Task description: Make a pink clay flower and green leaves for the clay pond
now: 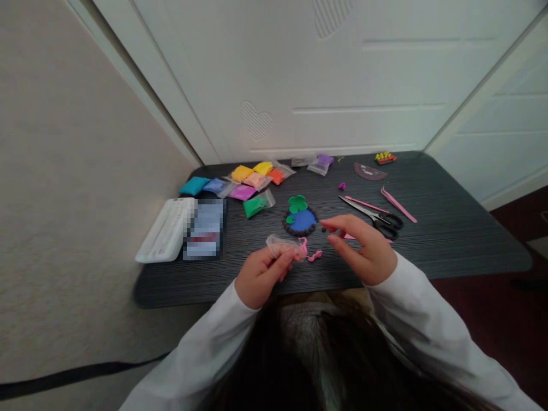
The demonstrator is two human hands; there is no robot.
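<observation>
My left hand [262, 274] is closed on a clear plastic bag [280, 245] near the front edge of the table. Pink clay [303, 246] pokes out of the bag's right end, and a small pink clay lump [315, 256] hangs or lies just right of it. My right hand [362, 248] is held apart from the bag, thumb and fingers spread, with nothing visible between them. Beyond both hands lies a blue clay disc [303, 220] ringed with dark beads of clay, with green leaf shapes [297, 203] at its upper left.
Several bags of coloured clay [257, 181] lie at the back left. A white box [166, 231] stands at the left beside a blurred dark rectangle [205, 231]. On the right are scissors [377, 217], pink tweezers [398, 204], a purple clay bit [341, 186] and a half-round protractor [370, 171].
</observation>
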